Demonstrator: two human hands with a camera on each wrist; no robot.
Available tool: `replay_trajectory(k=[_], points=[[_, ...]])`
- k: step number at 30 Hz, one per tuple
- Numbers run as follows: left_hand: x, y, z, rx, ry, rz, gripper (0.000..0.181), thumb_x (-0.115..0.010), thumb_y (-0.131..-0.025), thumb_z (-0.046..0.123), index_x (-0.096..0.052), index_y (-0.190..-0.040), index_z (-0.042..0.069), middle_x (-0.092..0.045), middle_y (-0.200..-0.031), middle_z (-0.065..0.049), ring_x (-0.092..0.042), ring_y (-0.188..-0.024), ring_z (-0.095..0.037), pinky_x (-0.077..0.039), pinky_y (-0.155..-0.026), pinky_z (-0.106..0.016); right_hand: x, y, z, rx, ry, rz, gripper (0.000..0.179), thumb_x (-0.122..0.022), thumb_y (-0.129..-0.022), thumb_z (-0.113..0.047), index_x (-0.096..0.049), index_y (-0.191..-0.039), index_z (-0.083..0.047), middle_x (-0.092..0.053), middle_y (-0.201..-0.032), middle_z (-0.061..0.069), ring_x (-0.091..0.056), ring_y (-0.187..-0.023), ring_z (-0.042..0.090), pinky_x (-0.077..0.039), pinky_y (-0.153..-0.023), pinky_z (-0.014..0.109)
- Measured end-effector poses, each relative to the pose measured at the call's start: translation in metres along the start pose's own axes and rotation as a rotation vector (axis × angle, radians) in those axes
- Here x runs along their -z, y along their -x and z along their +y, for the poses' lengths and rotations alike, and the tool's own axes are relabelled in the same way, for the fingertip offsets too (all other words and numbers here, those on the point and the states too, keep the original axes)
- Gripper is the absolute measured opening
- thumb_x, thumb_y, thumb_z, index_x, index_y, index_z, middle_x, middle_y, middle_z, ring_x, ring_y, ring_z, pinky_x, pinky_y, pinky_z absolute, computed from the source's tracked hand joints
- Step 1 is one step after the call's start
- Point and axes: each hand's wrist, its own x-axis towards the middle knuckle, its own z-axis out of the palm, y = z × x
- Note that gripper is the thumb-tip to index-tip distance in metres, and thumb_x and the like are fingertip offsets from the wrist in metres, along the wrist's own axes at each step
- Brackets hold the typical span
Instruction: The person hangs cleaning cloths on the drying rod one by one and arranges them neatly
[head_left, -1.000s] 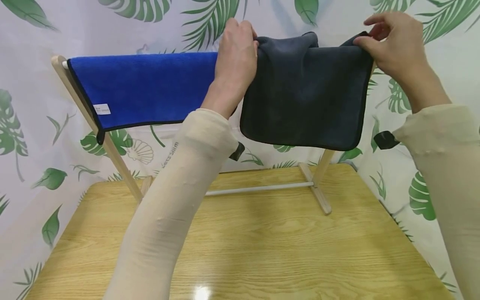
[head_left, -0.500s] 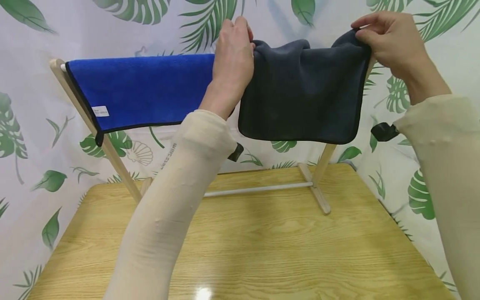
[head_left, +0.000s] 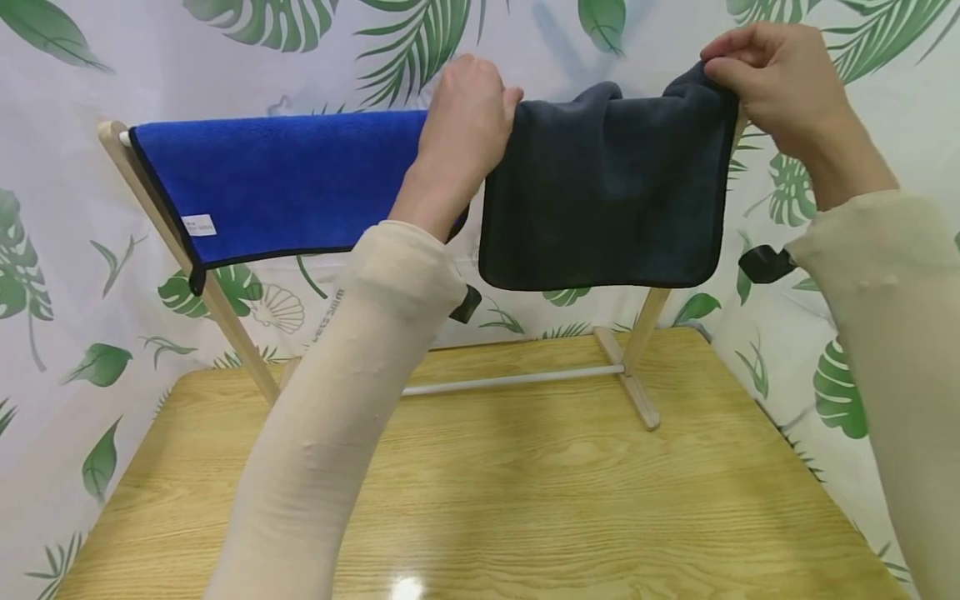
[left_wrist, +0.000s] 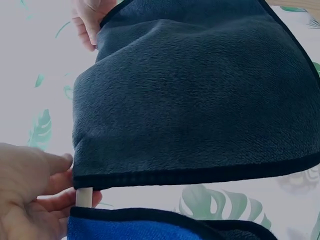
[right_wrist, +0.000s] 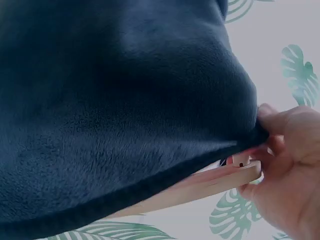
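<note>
A dark grey towel [head_left: 600, 200] with black edging hangs over the right half of a wooden rack's top rail. My right hand [head_left: 787, 87] pinches its upper right corner, lifted above the rail; the right wrist view shows thumb and fingers on that edge [right_wrist: 262, 132] beside the rack's post end [right_wrist: 250, 172]. At the towel's upper left, my left hand [head_left: 468, 125] stays by the rail. In the left wrist view its loosely bent fingers [left_wrist: 57, 200] lie around the bare rail [left_wrist: 84, 197], beside the towel edge, without visibly gripping cloth. The towel's top is bunched between the hands.
A blue towel [head_left: 285, 183] with black edging and a white label hangs on the rail's left half. The rack's right foot [head_left: 637, 392] and white lower bar [head_left: 525, 379] stand on a wooden table [head_left: 525, 500]. A leaf-patterned curtain [head_left: 60, 250] is behind.
My left hand has lowered, and the grey towel's upper left has come down onto the rail. The right hand has raised its corner and shifted slightly left.
</note>
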Motion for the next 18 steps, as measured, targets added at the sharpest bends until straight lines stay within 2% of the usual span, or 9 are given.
replay_trajectory(k=[2,3,4,6,9,11,13,16,18], points=[[0.002,0.0,-0.001,0.003,0.03,-0.03,0.042,-0.048,-0.111,0.035,-0.077,-0.107,0.005,-0.065,-0.11,-0.008,-0.061,-0.103,-0.019,-0.05,-0.089,-0.026,-0.001,-0.002,-0.001,-0.021,-0.174,-0.021,0.018,-0.059,-0.104,-0.011,-0.069,-0.119,-0.009,-0.061,-0.102,0.001,-0.052,-0.093,0.014,-0.049,-0.082,0.01],[0.003,0.0,-0.002,0.007,0.048,-0.05,0.042,-0.05,-0.11,0.037,-0.078,-0.108,0.007,-0.066,-0.11,-0.007,-0.06,-0.102,-0.018,-0.051,-0.088,-0.025,-0.001,-0.003,-0.001,-0.023,-0.226,-0.031,0.021,-0.058,-0.104,-0.009,-0.068,-0.122,-0.008,-0.06,-0.105,0.003,-0.05,-0.097,0.015,-0.048,-0.085,0.01],[0.004,0.0,-0.002,0.011,0.067,-0.069,0.04,-0.052,-0.109,0.038,-0.079,-0.112,0.009,-0.067,-0.11,-0.006,-0.06,-0.101,-0.017,-0.051,-0.088,-0.025,-0.001,-0.004,-0.001,-0.023,-0.256,-0.041,0.022,-0.057,-0.104,-0.007,-0.067,-0.124,-0.007,-0.059,-0.102,0.004,-0.049,-0.098,0.016,-0.048,-0.084,0.011],[0.006,-0.001,-0.004,0.022,0.092,-0.103,0.037,-0.056,-0.107,0.039,-0.076,-0.123,0.012,-0.068,-0.118,-0.004,-0.06,-0.107,-0.016,-0.052,-0.09,-0.025,-0.001,-0.004,0.001,-0.021,-0.246,-0.068,0.024,-0.055,-0.105,-0.006,-0.065,-0.126,-0.009,-0.059,-0.102,0.004,-0.049,-0.098,0.017,-0.049,-0.083,0.01],[0.007,-0.002,-0.004,0.048,0.13,-0.127,0.034,-0.059,-0.106,0.034,-0.072,-0.131,0.016,-0.066,-0.129,-0.003,-0.06,-0.112,-0.018,-0.053,-0.093,-0.026,0.0,-0.002,0.004,0.006,-0.055,-0.089,0.022,-0.054,-0.107,-0.01,-0.065,-0.126,-0.014,-0.061,-0.097,-0.002,-0.051,-0.089,0.015,-0.048,-0.075,0.009],[0.006,-0.002,-0.003,0.057,0.145,-0.107,0.032,-0.057,-0.106,0.029,-0.071,-0.131,0.015,-0.066,-0.129,-0.004,-0.061,-0.111,-0.018,-0.053,-0.092,-0.026,-0.001,0.0,0.004,0.033,0.105,-0.076,0.022,-0.055,-0.107,-0.014,-0.067,-0.125,-0.013,-0.061,-0.097,-0.008,-0.052,-0.085,0.013,-0.047,-0.074,0.009],[0.004,-0.002,-0.003,0.062,0.152,-0.072,0.03,-0.056,-0.107,0.027,-0.071,-0.129,0.013,-0.066,-0.127,-0.005,-0.063,-0.11,-0.019,-0.053,-0.092,-0.026,-0.003,0.002,0.002,0.066,0.283,-0.027,0.025,-0.057,-0.106,-0.018,-0.069,-0.124,-0.007,-0.055,-0.097,-0.014,-0.048,-0.087,0.007,-0.042,-0.073,0.012],[0.001,-0.003,-0.002,0.053,0.133,0.001,0.03,-0.053,-0.108,0.025,-0.071,-0.126,0.009,-0.067,-0.125,-0.007,-0.064,-0.112,-0.019,-0.051,-0.095,-0.025,-0.007,0.004,-0.001,0.106,0.497,0.046,0.033,-0.058,-0.104,-0.021,-0.07,-0.123,0.003,-0.052,-0.101,-0.008,-0.04,-0.094,0.003,-0.037,-0.074,0.014],[-0.001,-0.002,-0.002,0.048,0.104,0.037,0.031,-0.051,-0.109,0.023,-0.07,-0.126,0.006,-0.065,-0.126,-0.009,-0.062,-0.116,-0.02,-0.049,-0.099,-0.025,-0.007,0.006,-0.002,0.108,0.577,0.053,0.036,-0.056,-0.105,-0.022,-0.07,-0.125,0.004,-0.054,-0.104,0.0,-0.04,-0.093,0.006,-0.036,-0.07,0.015]])
